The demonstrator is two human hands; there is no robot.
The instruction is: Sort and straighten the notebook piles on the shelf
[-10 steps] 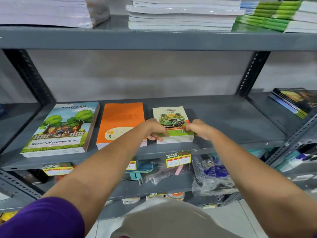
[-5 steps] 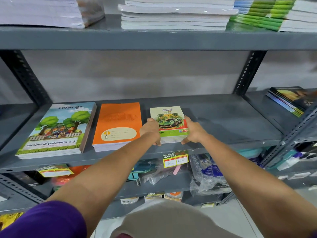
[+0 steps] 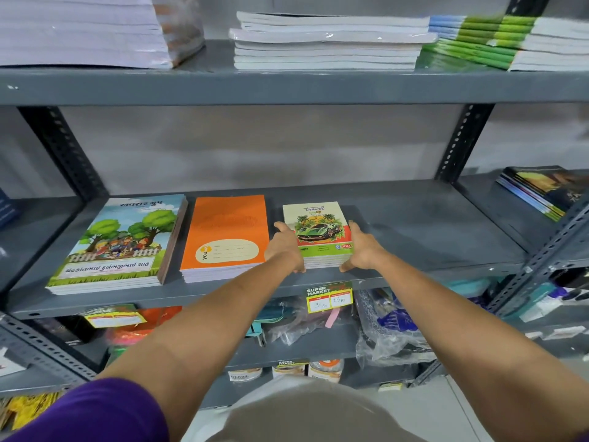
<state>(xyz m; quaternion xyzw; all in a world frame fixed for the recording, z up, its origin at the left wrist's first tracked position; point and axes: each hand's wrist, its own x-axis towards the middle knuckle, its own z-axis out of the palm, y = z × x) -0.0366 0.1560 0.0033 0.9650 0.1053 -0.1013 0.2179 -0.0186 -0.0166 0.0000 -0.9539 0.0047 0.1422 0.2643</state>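
Three notebook piles lie side by side on the grey middle shelf (image 3: pixel 430 231). At the left is a large pile with a tree picture cover (image 3: pixel 114 244), in the middle an orange pile (image 3: pixel 228 231), and to the right a small pile with a green car cover (image 3: pixel 315 228). My left hand (image 3: pixel 285 247) presses flat against the small pile's left side. Flat against its right side is my right hand (image 3: pixel 363 250). The pile is clamped between both palms and rests on the shelf.
The upper shelf carries white paper stacks (image 3: pixel 325 43) and green-spined books (image 3: pixel 484 39). A dark pile of books (image 3: pixel 541 189) lies on the neighbouring shelf to the right. Bagged goods (image 3: pixel 392 330) and a price tag (image 3: pixel 330 301) sit below. Black slotted uprights (image 3: pixel 459 148) flank the bay.
Both hands slid from the small pile's front corners to its two sides, fingers stretched along the edges. The pile now sits a little further back and squarer.
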